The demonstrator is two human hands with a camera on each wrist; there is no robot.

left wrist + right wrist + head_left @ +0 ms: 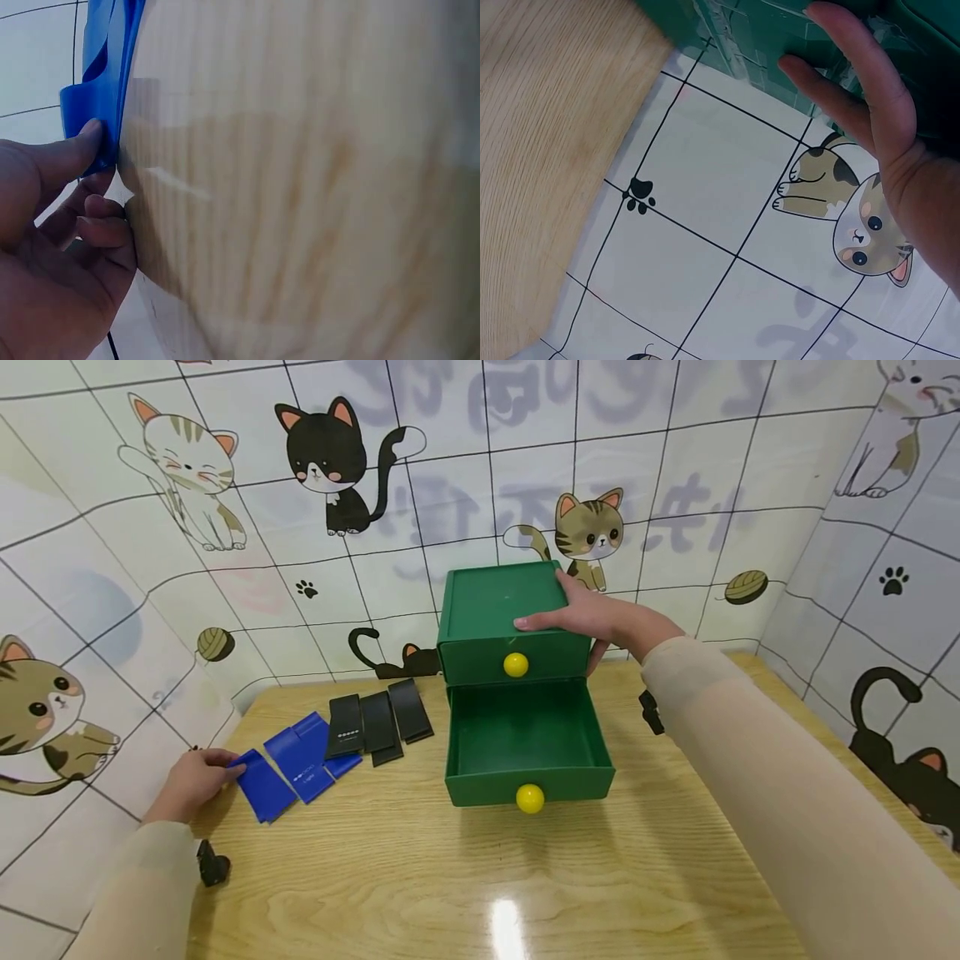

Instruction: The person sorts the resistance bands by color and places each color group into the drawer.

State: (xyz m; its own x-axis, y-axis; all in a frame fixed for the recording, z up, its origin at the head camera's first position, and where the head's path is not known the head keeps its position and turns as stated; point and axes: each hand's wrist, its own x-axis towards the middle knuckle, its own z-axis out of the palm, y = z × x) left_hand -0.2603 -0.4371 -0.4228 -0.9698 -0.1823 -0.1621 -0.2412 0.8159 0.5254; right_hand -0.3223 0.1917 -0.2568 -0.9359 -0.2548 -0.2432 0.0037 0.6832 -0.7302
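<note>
At the table's left, my left hand [193, 783] pinches the edge of a flat blue plastic packet [266, 787] between thumb and fingers. Close up in the left wrist view, the blue packet [94, 112] looks thin, glossy and folded. Other blue packets [303, 756] lie just right of it. A green two-drawer box [502, 597] with yellow knobs stands toward the back. Its lower drawer [525, 727] is pulled out, bare floor showing; the upper drawer [480, 660] is closed. My right hand [581, 608] rests on the box's top and right side, its fingers [832, 97] fairly straight.
Several flat black packets [347, 727] lie between the blue ones and the green box. The wooden table [420, 877] meets a wall covering [465, 468] printed with cats along its back and sides. Black wrist mounts [213, 864] show at both sleeves.
</note>
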